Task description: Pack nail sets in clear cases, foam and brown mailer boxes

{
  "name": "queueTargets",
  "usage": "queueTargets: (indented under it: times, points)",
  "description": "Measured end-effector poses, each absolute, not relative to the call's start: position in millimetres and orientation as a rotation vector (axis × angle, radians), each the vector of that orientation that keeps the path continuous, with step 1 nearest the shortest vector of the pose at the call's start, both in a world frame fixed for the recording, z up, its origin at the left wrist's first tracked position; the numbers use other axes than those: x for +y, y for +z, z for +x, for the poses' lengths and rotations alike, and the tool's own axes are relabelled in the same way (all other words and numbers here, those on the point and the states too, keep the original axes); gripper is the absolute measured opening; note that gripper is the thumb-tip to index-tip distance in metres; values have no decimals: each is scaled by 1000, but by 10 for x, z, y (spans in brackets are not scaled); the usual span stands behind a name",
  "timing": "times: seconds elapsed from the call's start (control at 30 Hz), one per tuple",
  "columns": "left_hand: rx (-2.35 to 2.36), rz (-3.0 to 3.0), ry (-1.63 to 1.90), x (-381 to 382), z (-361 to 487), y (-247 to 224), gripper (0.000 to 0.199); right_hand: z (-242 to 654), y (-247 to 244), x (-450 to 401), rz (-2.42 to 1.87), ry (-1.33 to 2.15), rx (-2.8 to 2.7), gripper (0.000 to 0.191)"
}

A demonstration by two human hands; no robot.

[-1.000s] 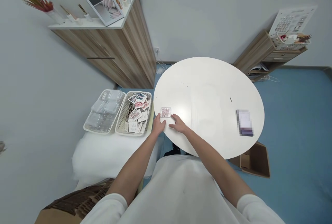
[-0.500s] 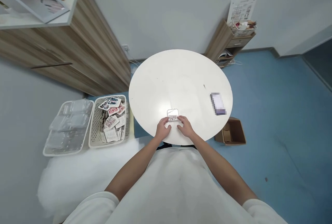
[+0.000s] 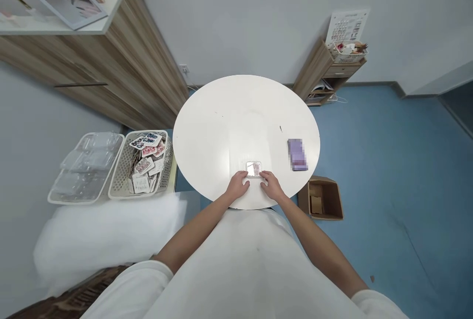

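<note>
A small, clear, flat case [image 3: 253, 169] with rounded corners lies on the white oval table [image 3: 207, 137], close to its near edge. Pinkish pieces show in its right part; they are too small to make out. My left hand [image 3: 237, 186] has its fingertips at the case's lower left corner, with the thumb held apart below. At the lower right corner, the fingers of my right hand [image 3: 272, 186] grip the edge in the same way. The case rests between both hands.
A blurred purple phone-like object [image 3: 297, 155] and a tiny dark object [image 3: 280, 128] lie on the table's right. Left stand a basket of cards [image 3: 120, 171] and a tray of clear plastic boxes [image 3: 107, 181]. An open cardboard box [image 3: 336, 201] sits on the floor.
The pinkish pieces showed along the case's near side and now show at its right, so the case appears turned. The phone-like object's bright face has become purple. The view has shifted slightly.
</note>
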State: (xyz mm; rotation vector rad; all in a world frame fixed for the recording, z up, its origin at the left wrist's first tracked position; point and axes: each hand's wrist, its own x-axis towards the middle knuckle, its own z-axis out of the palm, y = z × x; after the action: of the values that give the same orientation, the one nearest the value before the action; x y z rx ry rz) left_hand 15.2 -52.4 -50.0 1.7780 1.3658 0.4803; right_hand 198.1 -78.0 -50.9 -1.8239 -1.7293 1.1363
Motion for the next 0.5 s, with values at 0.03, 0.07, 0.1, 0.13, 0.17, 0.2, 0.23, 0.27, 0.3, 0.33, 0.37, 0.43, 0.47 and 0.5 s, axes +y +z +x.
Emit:
queueTargets:
  times: [0.03, 0.07, 0.1, 0.13, 0.17, 0.2, 0.23, 0.27, 0.3, 0.33, 0.37, 0.43, 0.47, 0.5]
  points:
    - [1390, 1775, 477, -535, 171, -499, 35, 1998, -517, -761, -1812, 1156, -1749, 47]
    - [1413, 1774, 472, -546, 187, -498, 35, 2011, -524, -744, -1798, 1174, -1770, 47]
    - [1434, 1773, 466, -559, 200, -498, 36, 2023, -530, -731, -1782, 1188, -1792, 47]
    - [1455, 1771, 461, -573, 212, -497, 36, 2034, -533, -724, -1765, 1197, -1814, 47]
    - [1476, 1769, 455, -589, 221, -498, 38, 2045, -533, -722, -1746, 1198, -1837, 47]
    - [1499, 1767, 451, -609, 226, -499, 39, 2056, -530, -729, -1725, 1189, -1861, 48]
    - [1520, 1769, 450, -632, 227, -503, 41, 2067, -526, -742, -1700, 1172, -1890, 48]
    - [1539, 1777, 449, -661, 223, -508, 43, 2078, -520, -763, -1669, 1151, -1929, 48]
    - [1556, 1792, 447, -695, 213, -514, 43, 2089, -514, -789, -1633, 1130, -1984, 48]
    - [1573, 1814, 441, -734, 198, -520, 43, 2099, -509, -819, -1594, 1115, -2055, 47]
    - [1590, 1840, 426, -779, 178, -525, 42, 2106, -506, -851, -1554, 1107, -2139, 46]
    - [1630, 1892, 371, -876, 127, -525, 40, 2109, -509, -908, -1490, 1094, -2314, 43]
    - [1646, 1914, 338, -924, 101, -519, 39, 2105, -516, -929, -1467, 1078, -2388, 42]
    - [1655, 1935, 306, -967, 75, -507, 39, 2095, -526, -942, -1455, 1055, -2442, 40]
